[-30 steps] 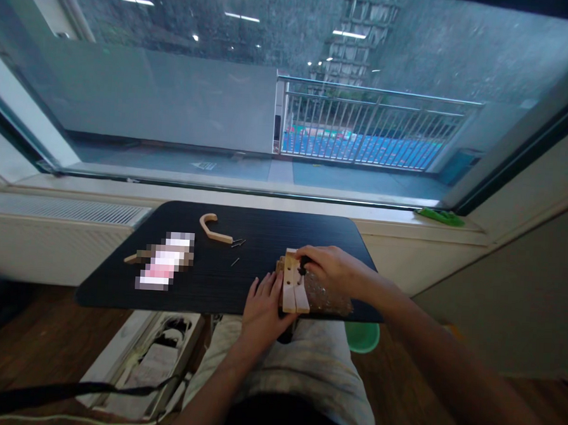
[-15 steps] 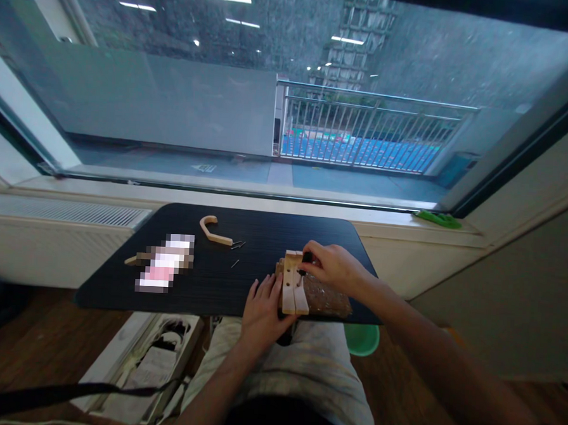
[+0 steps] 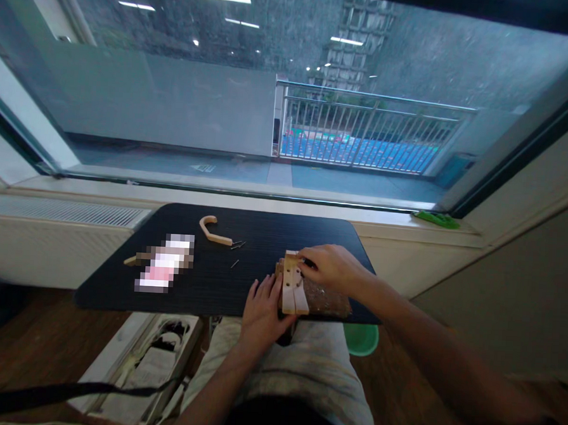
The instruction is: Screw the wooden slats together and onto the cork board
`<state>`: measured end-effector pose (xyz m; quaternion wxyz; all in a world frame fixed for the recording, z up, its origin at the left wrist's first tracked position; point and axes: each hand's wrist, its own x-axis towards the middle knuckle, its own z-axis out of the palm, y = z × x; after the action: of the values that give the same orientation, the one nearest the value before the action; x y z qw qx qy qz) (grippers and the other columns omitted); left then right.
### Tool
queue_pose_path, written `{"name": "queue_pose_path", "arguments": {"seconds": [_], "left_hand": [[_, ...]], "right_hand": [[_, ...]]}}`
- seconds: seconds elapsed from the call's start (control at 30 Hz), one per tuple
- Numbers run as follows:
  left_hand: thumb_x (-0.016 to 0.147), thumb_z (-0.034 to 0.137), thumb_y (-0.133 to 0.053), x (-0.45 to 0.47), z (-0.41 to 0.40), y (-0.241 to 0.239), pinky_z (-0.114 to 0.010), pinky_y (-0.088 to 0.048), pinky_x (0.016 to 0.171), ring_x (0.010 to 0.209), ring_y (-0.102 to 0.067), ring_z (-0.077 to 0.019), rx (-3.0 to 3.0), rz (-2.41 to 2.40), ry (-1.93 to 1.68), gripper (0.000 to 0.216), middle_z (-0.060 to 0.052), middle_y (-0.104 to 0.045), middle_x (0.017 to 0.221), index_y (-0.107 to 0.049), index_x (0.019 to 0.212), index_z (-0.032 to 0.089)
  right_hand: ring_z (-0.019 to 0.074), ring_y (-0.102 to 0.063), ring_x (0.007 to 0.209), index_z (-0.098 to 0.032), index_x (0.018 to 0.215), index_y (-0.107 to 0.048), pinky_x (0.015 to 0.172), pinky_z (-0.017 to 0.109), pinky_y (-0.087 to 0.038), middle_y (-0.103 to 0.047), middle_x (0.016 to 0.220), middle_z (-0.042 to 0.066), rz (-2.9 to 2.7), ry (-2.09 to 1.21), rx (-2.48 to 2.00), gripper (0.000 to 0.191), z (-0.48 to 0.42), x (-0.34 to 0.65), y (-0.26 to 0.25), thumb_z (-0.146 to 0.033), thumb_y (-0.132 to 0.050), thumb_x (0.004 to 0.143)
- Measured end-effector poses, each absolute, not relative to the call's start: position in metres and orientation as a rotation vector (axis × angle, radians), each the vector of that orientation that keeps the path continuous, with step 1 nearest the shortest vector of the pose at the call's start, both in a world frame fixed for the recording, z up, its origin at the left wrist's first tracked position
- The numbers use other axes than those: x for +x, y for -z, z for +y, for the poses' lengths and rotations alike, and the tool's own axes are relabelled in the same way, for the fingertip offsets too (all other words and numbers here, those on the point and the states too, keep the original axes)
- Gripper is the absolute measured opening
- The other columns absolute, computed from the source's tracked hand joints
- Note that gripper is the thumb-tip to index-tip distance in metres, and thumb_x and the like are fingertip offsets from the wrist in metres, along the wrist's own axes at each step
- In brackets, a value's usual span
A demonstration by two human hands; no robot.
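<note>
Two pale wooden pieces (image 3: 288,295) with dark holes lie side by side on a brown, plastic-wrapped block (image 3: 329,298) at the front of the black table. My left hand (image 3: 262,310) grips their left side, its fingers at the left edge and its thumb at the near end. Above the holes, my right hand (image 3: 333,268) is closed around the black handle of a screwdriver (image 3: 308,263); its shaft is mostly hidden, and the tip points down at the wood. Further left lie a hook-shaped wooden piece (image 3: 215,235) and several loose screws (image 3: 237,245).
The black table (image 3: 264,221) stands against the window sill. A blurred-out patch (image 3: 166,263) covers something at its left, with a wooden stick end (image 3: 130,261) beside it. Below are a green basin (image 3: 362,340) and an open white box (image 3: 145,364). A green cloth (image 3: 436,219) rests on the sill.
My right hand has turned around the screwdriver handle, and its fingers now cover more of it. My left hand and the wooden pieces stay in place.
</note>
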<state>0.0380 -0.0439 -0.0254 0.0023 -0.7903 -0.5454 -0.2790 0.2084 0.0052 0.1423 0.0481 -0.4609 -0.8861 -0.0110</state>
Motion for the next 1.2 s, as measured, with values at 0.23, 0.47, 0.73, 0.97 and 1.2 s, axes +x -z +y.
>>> {"name": "queue_pose_path", "arguments": {"seconds": [0.23, 0.47, 0.73, 0.97, 1.2], "left_hand": [[0.077, 0.058, -0.062, 0.038, -0.044, 0.026, -0.051, -0.033, 0.109, 0.127, -0.05, -0.0313, -2.473, -1.701, 0.883, 0.082, -0.018, -0.056, 0.135, -0.037, 0.141, 0.014], [0.077, 0.058, -0.062, 0.039, -0.043, 0.025, -0.051, -0.032, 0.109, 0.127, -0.049, -0.0311, -2.477, -1.704, 0.878, 0.082, -0.018, -0.055, 0.136, -0.037, 0.141, 0.014], [0.077, 0.056, -0.063, 0.037, -0.044, 0.026, -0.051, -0.032, 0.11, 0.128, -0.049, -0.031, -2.485, -1.699, 0.882, 0.082, -0.017, -0.054, 0.137, -0.035, 0.143, 0.016], [0.077, 0.057, -0.062, 0.038, -0.043, 0.025, -0.051, -0.033, 0.109, 0.128, -0.049, -0.0307, -2.48, -1.692, 0.883, 0.081, -0.017, -0.055, 0.136, -0.036, 0.142, 0.015], [0.077, 0.059, -0.061, 0.037, -0.043, 0.026, -0.051, -0.033, 0.109, 0.128, -0.049, -0.0313, -2.477, -1.696, 0.892, 0.082, -0.018, -0.055, 0.135, -0.037, 0.142, 0.014]], "right_hand": [[0.0107, -0.052, 0.06, -0.019, 0.091, -0.066, 0.056, 0.028, -0.02, -0.068, 0.075, 0.002, -2.68, -0.02, -1.373, 0.024, 0.011, 0.207, -0.135, -0.033, -0.046, 0.095], [0.0125, -0.055, 0.065, -0.017, 0.09, -0.065, 0.059, 0.027, -0.025, -0.068, 0.076, 0.004, -2.666, -0.046, -1.415, 0.027, 0.018, 0.21, -0.133, -0.034, -0.046, 0.097], [0.0151, -0.059, 0.072, -0.017, 0.106, -0.062, 0.058, 0.027, -0.029, -0.067, 0.094, 0.007, -2.883, -0.044, -1.258, 0.023, 0.0, 0.207, -0.149, -0.029, -0.047, 0.093], [0.019, -0.063, 0.086, -0.016, 0.107, -0.06, 0.066, 0.029, -0.037, -0.07, 0.101, 0.009, -2.91, -0.248, -1.187, 0.023, 0.001, 0.208, -0.156, -0.021, -0.045, 0.092], [0.0187, -0.062, 0.086, -0.017, 0.1, -0.062, 0.068, 0.029, -0.037, -0.071, 0.1, 0.009, -2.932, -0.326, -1.209, 0.018, 0.004, 0.207, -0.16, -0.02, -0.047, 0.092]]}}
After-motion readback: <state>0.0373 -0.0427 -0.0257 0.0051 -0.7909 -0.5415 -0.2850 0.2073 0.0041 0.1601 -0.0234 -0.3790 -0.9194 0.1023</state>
